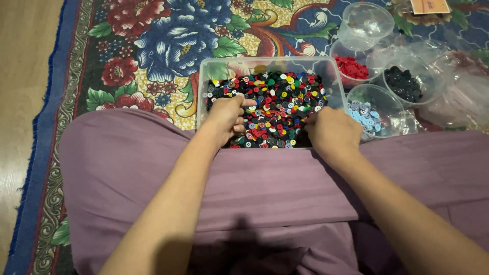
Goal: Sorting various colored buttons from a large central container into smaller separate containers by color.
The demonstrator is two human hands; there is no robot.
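Note:
A clear plastic box (204,81) full of mixed coloured buttons (277,99) stands on the carpet in front of my lap. My left hand (226,116) rests in the box's near left part, fingers curled over the buttons, thumb pointing right. My right hand (332,130) lies at the box's near right edge, fingers bent down into the buttons. What either hand pinches is hidden under the fingers.
To the right stand clear round tubs: one with red buttons (351,67), one with dark buttons (403,84), one with light blue buttons (365,114), one empty (365,23). Clear plastic bags (458,86) lie far right. Purple cloth (254,188) covers my legs; flowered carpet (153,46) lies beneath.

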